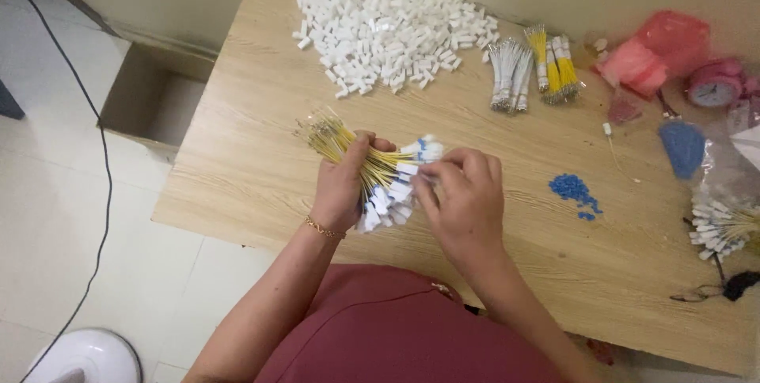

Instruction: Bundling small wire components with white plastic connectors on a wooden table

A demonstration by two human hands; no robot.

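Matt wood-grain table (261,137); white connectors (388,26) look like smooth plastic.

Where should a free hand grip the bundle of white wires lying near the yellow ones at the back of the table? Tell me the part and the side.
Grip the bundle of white wires around its middle, coming from above with fingers across its length. It lies flat and narrow, running away from the table edge. The pile of white blocks on its left leaves more room than the yellow wire bundles close on its right.

On the counter (261,153), the heap of small blocks (392,26) lies at twelve o'clock, wire bundles (530,70) at one, beads (574,190) at three, clock (715,86) at two.
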